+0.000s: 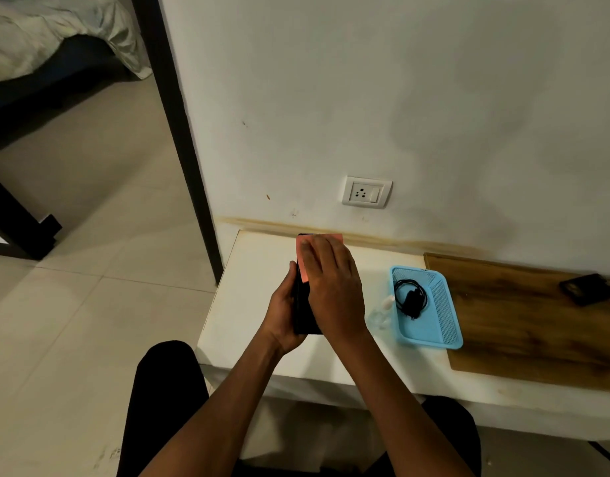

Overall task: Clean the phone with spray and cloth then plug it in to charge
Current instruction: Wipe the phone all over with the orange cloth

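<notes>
My left hand (283,313) grips a black phone (303,311) from its left side, holding it above the white ledge (255,270). My right hand (333,287) lies flat on top of the phone, pressing a pink cloth (303,266) against it; the cloth shows past my fingertips at the phone's far end. A small clear spray bottle (379,313) lies just right of my right hand, against a blue basket (434,325). A black charger with coiled cable (411,299) sits inside the basket. A white wall socket (365,192) is on the wall above.
A wooden board (531,321) covers the ledge to the right, with a dark phone case (589,289) on its far end. A dark door frame (183,132) stands left of the ledge; tiled floor and a bed lie beyond. My knees are below the ledge.
</notes>
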